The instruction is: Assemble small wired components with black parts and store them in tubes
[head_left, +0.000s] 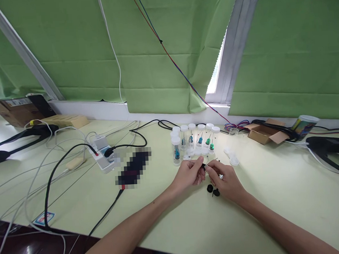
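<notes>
My left hand (191,172) is closed, with thumb and fingers pinching a small black piece (203,166) whose kind I cannot make out. From the other side my right hand (223,178) pinches at the same piece, its fingertips close to those of the left. Just below the hands, a round black part (209,188) and a second black part (216,192) lie on the table. Beyond the hands stand several clear tubes with white caps (176,151). Inside them are needle tips with blue or green hubs (212,146). White caps (233,160) lie right of the tubes.
A pixelated dark device (134,168) with a black cable lies left of the hands. Farther left are a white power strip (103,157) and tangled cables. An open cardboard box (262,132), a printed can (304,125) and a black strapped object (329,149) are at right.
</notes>
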The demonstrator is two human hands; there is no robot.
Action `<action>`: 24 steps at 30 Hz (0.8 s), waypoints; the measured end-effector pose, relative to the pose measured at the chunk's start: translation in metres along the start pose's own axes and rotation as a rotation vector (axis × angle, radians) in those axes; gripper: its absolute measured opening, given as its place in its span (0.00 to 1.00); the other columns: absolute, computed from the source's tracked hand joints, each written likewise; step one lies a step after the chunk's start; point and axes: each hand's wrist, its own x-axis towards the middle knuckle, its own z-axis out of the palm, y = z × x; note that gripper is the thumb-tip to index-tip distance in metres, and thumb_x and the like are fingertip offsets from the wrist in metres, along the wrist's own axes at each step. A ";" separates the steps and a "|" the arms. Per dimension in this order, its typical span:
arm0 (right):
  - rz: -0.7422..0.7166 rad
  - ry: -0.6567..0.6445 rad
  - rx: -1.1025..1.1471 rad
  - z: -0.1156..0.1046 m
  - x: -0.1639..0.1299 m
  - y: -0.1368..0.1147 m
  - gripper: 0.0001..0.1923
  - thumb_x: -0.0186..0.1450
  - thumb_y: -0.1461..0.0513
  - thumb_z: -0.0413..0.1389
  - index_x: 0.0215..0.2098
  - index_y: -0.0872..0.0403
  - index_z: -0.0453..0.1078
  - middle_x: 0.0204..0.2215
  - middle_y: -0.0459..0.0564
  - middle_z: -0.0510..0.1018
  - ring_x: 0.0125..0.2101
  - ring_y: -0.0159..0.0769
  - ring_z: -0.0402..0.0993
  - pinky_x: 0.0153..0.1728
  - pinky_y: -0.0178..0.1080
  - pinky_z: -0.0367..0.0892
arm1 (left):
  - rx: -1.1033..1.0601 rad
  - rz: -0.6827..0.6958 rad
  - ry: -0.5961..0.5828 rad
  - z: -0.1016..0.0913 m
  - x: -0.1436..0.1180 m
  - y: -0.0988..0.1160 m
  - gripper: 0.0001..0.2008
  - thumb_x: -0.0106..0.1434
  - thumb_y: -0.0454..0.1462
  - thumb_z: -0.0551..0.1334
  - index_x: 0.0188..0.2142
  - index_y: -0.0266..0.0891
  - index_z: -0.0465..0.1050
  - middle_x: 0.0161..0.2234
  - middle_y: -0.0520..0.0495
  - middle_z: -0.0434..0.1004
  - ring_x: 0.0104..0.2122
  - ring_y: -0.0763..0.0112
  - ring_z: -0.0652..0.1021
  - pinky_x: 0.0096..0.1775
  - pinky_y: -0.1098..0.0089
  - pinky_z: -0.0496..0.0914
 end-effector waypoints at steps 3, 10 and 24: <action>0.010 0.029 -0.004 0.001 0.000 0.001 0.15 0.70 0.55 0.48 0.29 0.53 0.65 0.17 0.41 0.65 0.17 0.29 0.60 0.22 0.34 0.59 | 0.001 0.041 -0.003 0.000 -0.001 0.003 0.28 0.62 0.57 0.54 0.20 0.36 0.66 0.17 0.51 0.65 0.17 0.78 0.64 0.21 0.73 0.56; -0.018 0.020 -0.050 0.000 0.000 0.003 0.15 0.70 0.55 0.48 0.30 0.54 0.67 0.18 0.42 0.66 0.18 0.29 0.60 0.22 0.34 0.59 | 0.030 0.109 0.049 0.000 -0.005 0.007 0.22 0.61 0.53 0.59 0.24 0.37 0.65 0.18 0.54 0.65 0.18 0.78 0.65 0.22 0.74 0.58; 0.063 0.099 0.133 -0.008 0.004 0.007 0.19 0.72 0.51 0.44 0.35 0.54 0.69 0.17 0.42 0.67 0.16 0.29 0.64 0.21 0.34 0.63 | 0.244 0.174 0.095 -0.003 -0.004 0.006 0.19 0.60 0.51 0.61 0.27 0.37 0.70 0.20 0.53 0.67 0.21 0.76 0.66 0.24 0.73 0.60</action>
